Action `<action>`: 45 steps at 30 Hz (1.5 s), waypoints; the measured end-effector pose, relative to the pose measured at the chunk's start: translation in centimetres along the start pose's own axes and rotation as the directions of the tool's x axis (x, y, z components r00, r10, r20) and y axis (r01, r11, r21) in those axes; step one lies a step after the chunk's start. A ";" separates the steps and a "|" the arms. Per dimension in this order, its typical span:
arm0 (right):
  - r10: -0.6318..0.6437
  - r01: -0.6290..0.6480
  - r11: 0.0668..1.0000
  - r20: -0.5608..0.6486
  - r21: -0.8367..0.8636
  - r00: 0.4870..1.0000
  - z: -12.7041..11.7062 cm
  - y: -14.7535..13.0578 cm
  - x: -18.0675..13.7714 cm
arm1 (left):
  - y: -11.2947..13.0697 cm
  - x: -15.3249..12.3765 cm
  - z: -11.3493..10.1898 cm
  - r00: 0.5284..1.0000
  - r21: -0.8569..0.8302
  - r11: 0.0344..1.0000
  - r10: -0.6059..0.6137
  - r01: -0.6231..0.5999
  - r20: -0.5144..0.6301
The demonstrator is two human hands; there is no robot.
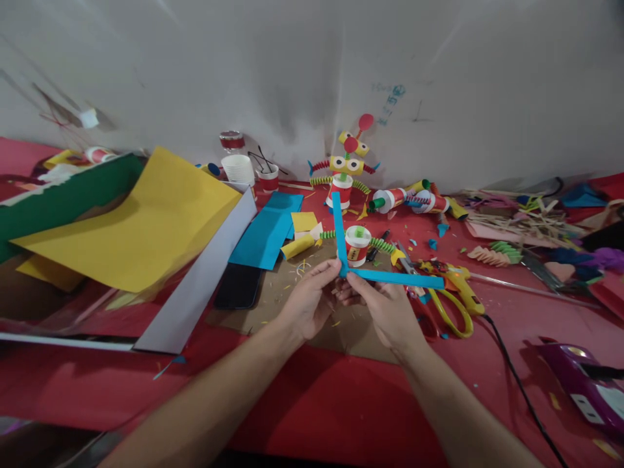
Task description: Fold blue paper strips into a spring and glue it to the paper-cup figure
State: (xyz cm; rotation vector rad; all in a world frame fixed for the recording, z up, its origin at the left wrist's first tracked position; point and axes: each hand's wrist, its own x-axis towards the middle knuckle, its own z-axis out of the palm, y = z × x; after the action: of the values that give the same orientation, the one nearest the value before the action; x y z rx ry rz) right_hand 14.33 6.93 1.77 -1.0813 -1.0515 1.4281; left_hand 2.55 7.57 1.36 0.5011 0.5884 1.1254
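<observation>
Two blue paper strips [400, 277] meet at a right angle, one pointing away from me and the other to the right. My left hand [312, 296] pinches their corner from the left. On the other side, my right hand [383, 305] is closed on the same corner, thumb on top. Just behind the strips stands a paper cup [358, 246] with green folded-paper arms and yellow ends. Under my hands lies a brown cardboard sheet [273, 318]. Whether the strips are glued together at the corner I cannot tell.
Yellow scissors [453, 315] and a yellow glue gun [465, 292] lie at the right. A phone [238, 286] and blue paper [270, 231] are at the left, beside a box with yellow paper [141, 224]. Finished cup figures [341, 188] stand by the wall.
</observation>
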 end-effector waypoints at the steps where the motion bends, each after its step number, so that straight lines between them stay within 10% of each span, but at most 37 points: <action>1: -0.005 0.005 1.000 0.002 -0.001 1.000 -0.1 0.1 0.0 | 0.1 0.1 -0.1 1.000 -0.005 1.000 -0.015 0.015 -0.018; 12: -0.073 0.072 0.990 -0.007 -0.120 0.997 -0.3 -0.4 0.0 | 1.2 -0.6 0.3 0.998 0.328 0.944 0.052 -0.037 -0.036; 28: -0.306 0.271 0.840 0.004 -0.470 0.952 -1.3 -2.1 -0.3 | 0.6 -0.4 -0.2 0.997 0.204 0.979 0.026 -0.010 -0.075; 45: -0.207 0.199 0.927 0.008 -0.317 0.978 -1.7 -0.9 0.8 | 2.2 0.8 -1.6 0.915 -0.096 0.915 -0.399 0.393 -0.059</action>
State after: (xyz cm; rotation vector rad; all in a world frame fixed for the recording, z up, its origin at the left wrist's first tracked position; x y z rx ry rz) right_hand 16.10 7.89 2.21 -1.1743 -1.3656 1.1003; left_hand 0.23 9.20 1.49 0.2504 0.6738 0.7787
